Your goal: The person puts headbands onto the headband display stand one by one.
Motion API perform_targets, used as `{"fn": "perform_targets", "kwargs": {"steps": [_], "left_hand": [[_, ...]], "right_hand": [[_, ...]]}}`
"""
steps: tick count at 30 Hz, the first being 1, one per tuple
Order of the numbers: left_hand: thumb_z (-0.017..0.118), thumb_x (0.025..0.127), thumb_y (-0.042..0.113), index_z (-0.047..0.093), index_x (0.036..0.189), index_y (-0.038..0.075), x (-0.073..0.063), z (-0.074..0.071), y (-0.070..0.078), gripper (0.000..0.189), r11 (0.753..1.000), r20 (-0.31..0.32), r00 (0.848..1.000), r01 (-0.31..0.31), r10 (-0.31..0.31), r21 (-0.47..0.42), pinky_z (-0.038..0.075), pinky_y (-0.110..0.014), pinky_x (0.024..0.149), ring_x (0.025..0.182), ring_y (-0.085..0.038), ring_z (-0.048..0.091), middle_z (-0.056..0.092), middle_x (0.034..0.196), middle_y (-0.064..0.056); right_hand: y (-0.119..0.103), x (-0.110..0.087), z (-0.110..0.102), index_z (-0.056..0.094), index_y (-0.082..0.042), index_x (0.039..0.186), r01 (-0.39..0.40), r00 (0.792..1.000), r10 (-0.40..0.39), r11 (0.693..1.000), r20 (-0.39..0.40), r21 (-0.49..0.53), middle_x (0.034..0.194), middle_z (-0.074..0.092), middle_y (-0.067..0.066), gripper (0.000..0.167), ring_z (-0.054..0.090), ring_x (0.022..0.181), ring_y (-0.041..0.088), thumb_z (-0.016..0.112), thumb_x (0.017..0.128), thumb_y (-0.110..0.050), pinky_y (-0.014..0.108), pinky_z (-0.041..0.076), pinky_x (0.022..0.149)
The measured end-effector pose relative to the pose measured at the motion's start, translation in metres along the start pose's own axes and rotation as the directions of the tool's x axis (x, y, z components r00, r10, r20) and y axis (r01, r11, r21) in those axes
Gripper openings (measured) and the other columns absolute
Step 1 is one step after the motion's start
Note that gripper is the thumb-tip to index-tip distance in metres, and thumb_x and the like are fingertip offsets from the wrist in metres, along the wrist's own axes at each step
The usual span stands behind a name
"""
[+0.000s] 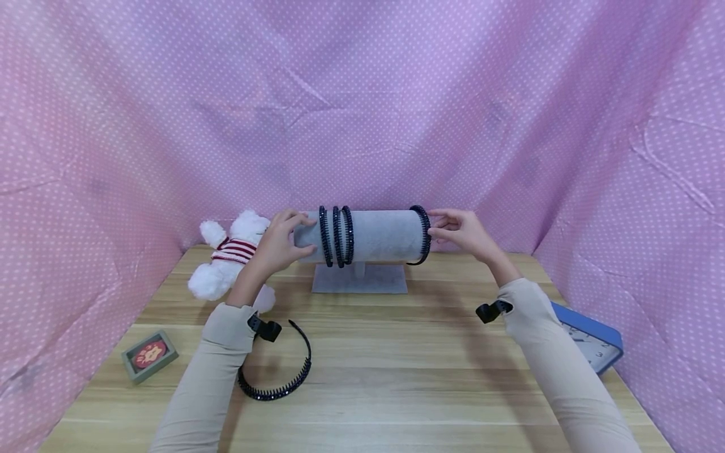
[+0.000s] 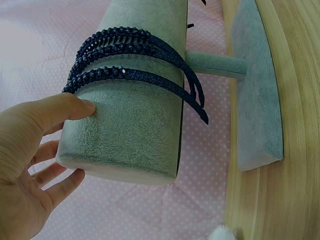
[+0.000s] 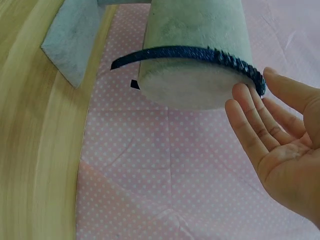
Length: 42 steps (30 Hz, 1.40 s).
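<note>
A grey padded T-bar display stand (image 1: 385,236) has several dark beaded headbands around its bar. My left hand (image 1: 281,238) holds the bar's left end, its thumb lying on the grey fabric in the left wrist view and its other fingers around the far side. Three headbands (image 2: 120,74) sit close beside that thumb. At the right end, my right hand (image 1: 461,234) pinches another toothed headband (image 3: 185,52) at its crown between thumb and index finger. Its other fingers are fairly straight, overlapping the bar's end face in the right wrist view.
A loose headband (image 1: 274,395) lies on the wooden table (image 1: 396,377), near the left forearm. Behind that arm is a white plush toy (image 1: 235,251) in a striped top. A small framed paw picture (image 1: 150,357) is at left, a blue clock (image 1: 591,333) at right.
</note>
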<state>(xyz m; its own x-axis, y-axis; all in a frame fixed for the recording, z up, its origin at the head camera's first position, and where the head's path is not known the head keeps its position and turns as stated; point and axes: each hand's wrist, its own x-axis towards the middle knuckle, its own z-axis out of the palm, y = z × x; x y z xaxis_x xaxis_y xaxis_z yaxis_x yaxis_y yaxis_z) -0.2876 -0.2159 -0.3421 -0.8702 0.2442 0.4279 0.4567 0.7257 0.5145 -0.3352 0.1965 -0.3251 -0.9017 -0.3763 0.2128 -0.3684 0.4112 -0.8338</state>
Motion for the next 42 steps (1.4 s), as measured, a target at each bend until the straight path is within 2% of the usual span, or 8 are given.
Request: {"fn": "perform_targets", "kwargs": {"steps": [5, 9, 12, 18, 26, 33, 37, 42], "left_hand": [[0.082, 0.085, 0.013, 0.067, 0.130, 0.005, 0.000, -0.001, 0.001, 0.049, 1.000, 0.003, 1.000, 0.001, -0.001, 0.001, 0.046, -0.054, 0.096, 0.128, -0.037, 0.045, 0.056, 0.134, -0.016], [0.082, 0.085, 0.014, 0.067, 0.130, 0.006, 0.001, -0.001, 0.001, 0.048, 1.000, 0.008, 1.000, 0.007, -0.007, 0.004, 0.046, -0.052, 0.095, 0.125, -0.036, 0.046, 0.056, 0.132, -0.015], [0.082, 0.085, 0.014, 0.066, 0.130, 0.006, 0.002, -0.002, 0.001, 0.048, 1.000, 0.011, 1.000, 0.010, -0.010, 0.014, 0.045, -0.049, 0.092, 0.120, -0.034, 0.047, 0.056, 0.130, -0.015], [0.082, 0.085, 0.014, 0.066, 0.130, 0.006, 0.002, -0.003, 0.002, 0.049, 1.000, 0.020, 1.000, 0.012, -0.013, 0.019, 0.044, -0.047, 0.091, 0.115, -0.032, 0.048, 0.056, 0.129, -0.014], [0.082, 0.085, 0.013, 0.064, 0.132, 0.008, 0.001, -0.003, 0.001, 0.051, 1.000, 0.025, 0.999, 0.019, -0.019, 0.003, 0.046, -0.053, 0.096, 0.121, -0.034, 0.048, 0.055, 0.133, -0.015], [0.082, 0.085, 0.013, 0.063, 0.132, 0.011, 0.001, -0.002, 0.000, 0.051, 1.000, 0.020, 1.000, 0.014, -0.014, 0.000, 0.046, -0.054, 0.098, 0.122, -0.034, 0.048, 0.054, 0.133, -0.014], [0.083, 0.084, 0.013, 0.063, 0.132, 0.011, 0.001, -0.002, 0.000, 0.051, 1.000, 0.016, 1.000, 0.016, -0.016, 0.002, 0.046, -0.054, 0.098, 0.121, -0.034, 0.048, 0.055, 0.133, -0.014], [0.083, 0.084, 0.013, 0.063, 0.132, 0.011, 0.002, -0.003, 0.001, 0.051, 1.000, 0.015, 1.000, 0.015, -0.016, 0.007, 0.046, -0.053, 0.098, 0.121, -0.033, 0.049, 0.055, 0.132, -0.014]], "right_hand": [[0.003, 0.006, -0.008, 0.054, 0.004, 0.143, -0.010, 0.999, 0.008, 0.999, 0.037, 0.052, 0.126, 0.065, 0.033, 0.051, 0.070, 0.092, 0.000, 0.069, 0.097, -0.009, 0.022, 0.059, 0.085], [0.004, 0.014, -0.013, 0.051, 0.001, 0.147, -0.037, 0.996, 0.032, 0.998, 0.086, 0.054, 0.139, 0.061, 0.027, 0.055, 0.068, 0.115, 0.015, 0.070, 0.096, -0.008, 0.019, 0.054, 0.093], [0.004, 0.018, -0.014, 0.051, -0.003, 0.148, -0.056, 0.991, 0.048, 0.996, 0.125, 0.064, 0.146, 0.057, 0.021, 0.057, 0.059, 0.131, 0.032, 0.071, 0.095, -0.009, 0.025, 0.053, 0.102], [0.005, 0.023, -0.012, 0.044, -0.003, 0.153, -0.042, 0.980, 0.023, 0.995, 0.196, 0.092, 0.156, 0.046, 0.020, 0.064, 0.046, 0.144, 0.037, 0.071, 0.094, -0.007, 0.037, 0.047, 0.112], [0.004, 0.026, -0.007, 0.039, -0.003, 0.156, -0.002, 0.975, -0.005, 1.000, 0.220, 0.030, 0.163, 0.035, 0.018, 0.071, 0.033, 0.151, 0.040, 0.072, 0.094, -0.008, 0.053, 0.030, 0.122], [-0.005, 0.027, 0.000, 0.042, -0.006, 0.155, 0.011, 0.976, 0.000, 0.999, 0.219, -0.046, 0.164, 0.034, 0.017, 0.072, 0.025, 0.155, 0.038, 0.075, 0.092, -0.010, 0.052, 0.021, 0.127], [-0.008, 0.029, 0.006, 0.046, -0.009, 0.153, 0.028, 0.980, -0.010, 0.996, 0.201, -0.089, 0.162, 0.039, 0.016, 0.071, 0.025, 0.155, 0.037, 0.078, 0.090, -0.012, 0.054, 0.018, 0.127], [-0.012, 0.031, 0.014, 0.049, -0.011, 0.152, 0.063, 0.981, -0.031, 0.985, 0.189, -0.163, 0.159, 0.044, 0.015, 0.071, 0.032, 0.152, 0.037, 0.080, 0.089, -0.016, 0.056, 0.021, 0.126]]}}
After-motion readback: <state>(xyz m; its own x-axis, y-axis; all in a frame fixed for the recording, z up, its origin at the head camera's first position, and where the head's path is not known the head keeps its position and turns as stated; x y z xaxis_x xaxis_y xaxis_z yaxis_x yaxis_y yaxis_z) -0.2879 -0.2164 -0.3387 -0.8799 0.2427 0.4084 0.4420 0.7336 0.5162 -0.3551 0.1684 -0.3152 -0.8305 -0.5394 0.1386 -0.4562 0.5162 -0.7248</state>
